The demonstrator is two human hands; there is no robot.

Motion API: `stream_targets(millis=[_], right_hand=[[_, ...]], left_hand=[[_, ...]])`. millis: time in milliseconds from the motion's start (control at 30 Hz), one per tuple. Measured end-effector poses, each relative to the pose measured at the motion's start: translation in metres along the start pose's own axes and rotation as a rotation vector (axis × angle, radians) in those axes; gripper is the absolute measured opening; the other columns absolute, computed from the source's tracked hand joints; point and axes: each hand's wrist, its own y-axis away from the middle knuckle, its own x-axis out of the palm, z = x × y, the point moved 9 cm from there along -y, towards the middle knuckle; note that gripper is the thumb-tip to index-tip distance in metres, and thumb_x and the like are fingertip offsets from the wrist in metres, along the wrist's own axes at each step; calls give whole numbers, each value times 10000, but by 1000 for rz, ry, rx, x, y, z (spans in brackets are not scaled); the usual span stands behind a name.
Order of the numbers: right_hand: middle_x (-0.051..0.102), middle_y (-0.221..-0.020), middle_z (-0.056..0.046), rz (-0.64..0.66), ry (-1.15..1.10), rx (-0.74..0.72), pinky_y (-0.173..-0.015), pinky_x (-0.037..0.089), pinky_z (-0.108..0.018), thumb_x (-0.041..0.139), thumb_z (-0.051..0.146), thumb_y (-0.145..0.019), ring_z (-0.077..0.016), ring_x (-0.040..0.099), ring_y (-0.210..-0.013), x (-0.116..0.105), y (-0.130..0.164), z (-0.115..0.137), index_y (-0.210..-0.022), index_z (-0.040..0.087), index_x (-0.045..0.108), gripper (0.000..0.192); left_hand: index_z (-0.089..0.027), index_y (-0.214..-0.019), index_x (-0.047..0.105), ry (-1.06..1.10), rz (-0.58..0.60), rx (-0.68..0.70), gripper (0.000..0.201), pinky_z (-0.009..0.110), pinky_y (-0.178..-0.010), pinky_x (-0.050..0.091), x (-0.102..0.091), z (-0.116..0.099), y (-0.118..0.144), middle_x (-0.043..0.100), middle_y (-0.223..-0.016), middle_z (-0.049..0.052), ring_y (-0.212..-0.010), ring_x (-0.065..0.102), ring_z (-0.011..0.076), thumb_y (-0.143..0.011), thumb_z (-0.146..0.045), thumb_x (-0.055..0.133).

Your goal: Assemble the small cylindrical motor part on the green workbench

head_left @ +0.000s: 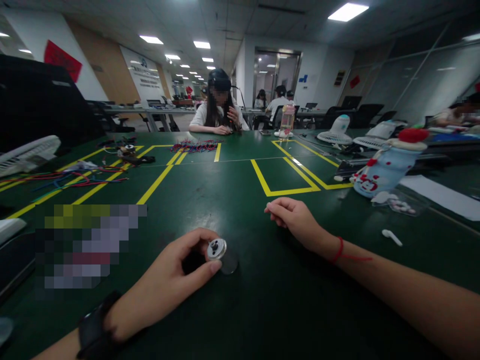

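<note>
- The left hand [168, 280] is near the front of the green worktop [232, 200], its thumb and fingers curled around a small round metal part [217, 248].
- The metal part is gripped at its edge, silver face up, just above the worktop; a dark round piece [229, 263] sits right under and beside it.
- A black wristband [93, 332] sits on the left wrist.
- The right hand [290, 217] rests on the worktop a little farther and to the right, fingers loosely curled in, holding nothing.
- A red string [339, 250] is tied around the right wrist.
- Yellow tape lines [288, 190] mark boxes on the worktop beyond the hands.
- To the right lies a pale blue snowman-patterned bottle [382, 167] on its side, with a small white piece [392, 236] nearer.
- Far left there are loose red and blue wires [75, 180]; another bundle of wires [195, 146] lies at the far middle.
- A person [219, 107] sits at the far side of the worktop, with white desk fans [337, 131] to the right.
</note>
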Motion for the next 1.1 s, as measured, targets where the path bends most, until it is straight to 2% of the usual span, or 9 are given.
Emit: stream_targets(millis=[233,333,467,600,667,800,867,967,1100], right_hand=[[603,-696,1,32,54,-51,-575,401,-254,603,334,-862,-115,522,-621,9,10,12,-806,156,677,201],[638,-770,-16,102,154,-186,-628,425,-262,613,312,-867,-131,562,-699,20,20,31,-823,165,694,173],[639,-883,-22,239,236,-396,-706,446,-258,629,274,-871,-129,576,-798,47,38,61,-930,196,722,135],[604,-953,-26,269,286,-480,-828,444,-292,685,285,-834,-143,569,-890,67,48,73,-958,222,733,148],[596,-954,-23,239,285,-481,-839,441,-301,684,287,-836,-150,565,-907,69,47,76,-922,229,734,115],[595,-957,-19,177,218,-440,-826,452,-292,675,296,-847,-148,572,-912,56,43,80,-905,227,719,100],[600,-957,-23,243,266,-431,-829,450,-304,691,298,-835,-155,570,-909,53,43,80,-898,225,725,102],[612,-991,-36,417,397,-410,-864,430,-332,709,321,-823,-172,559,-945,59,46,69,-903,232,745,125],[614,-1036,-34,562,517,-406,-889,400,-355,700,363,-828,-187,533,-995,69,47,49,-942,276,761,156]], left_hand=[[-246,-1175,525,-38,14,30,256,326,-801,482,5,1,-3,634,-1034,26,-946,599,217,-943,-353,541],[-250,-1182,537,-58,32,26,273,319,-779,490,13,0,-7,645,-1039,26,-952,605,226,-931,-354,560],[-263,-1201,547,-65,30,43,298,305,-754,494,19,2,-12,654,-998,14,-956,603,231,-917,-348,585],[-283,-1246,535,-72,25,48,346,272,-691,494,20,10,-13,651,-905,-6,-941,603,229,-910,-335,597],[-286,-1261,533,-84,24,55,359,272,-683,496,19,10,-11,655,-908,-5,-926,607,229,-910,-332,595],[-278,-1267,538,-108,21,61,359,302,-736,507,12,6,-4,665,-960,8,-949,608,238,-916,-338,585],[-280,-1245,553,-105,23,60,331,318,-770,507,6,3,1,663,-1038,17,-972,604,240,-921,-342,580],[-300,-1220,566,-95,19,42,307,313,-767,509,-2,4,5,651,-1131,14,-983,603,237,-916,-345,587],[-307,-1225,558,-90,22,35,314,310,-757,510,-4,12,3,648,-1149,14,-1002,599,241,-913,-333,588]])
